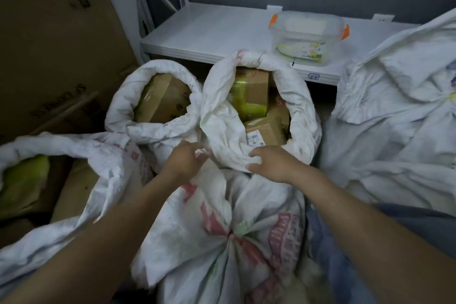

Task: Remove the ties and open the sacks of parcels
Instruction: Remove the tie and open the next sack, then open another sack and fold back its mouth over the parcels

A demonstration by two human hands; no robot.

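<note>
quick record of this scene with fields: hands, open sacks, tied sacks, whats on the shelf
left hand: grips near rim of middle sack
right hand: grips same rim
open: middle sack, back-left sack, near-left sack; boxes show inside
tied: front sack, neck gathered
shelf: clear tub, orange latches

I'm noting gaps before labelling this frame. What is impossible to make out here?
Head view only:
Near sack: any tie is lost in its bunched neck folds.
Right sack: cut off by the frame edge.
Parcel label: too small to read.
Left hand fingertips: buried in the middle sack cloth.
</note>
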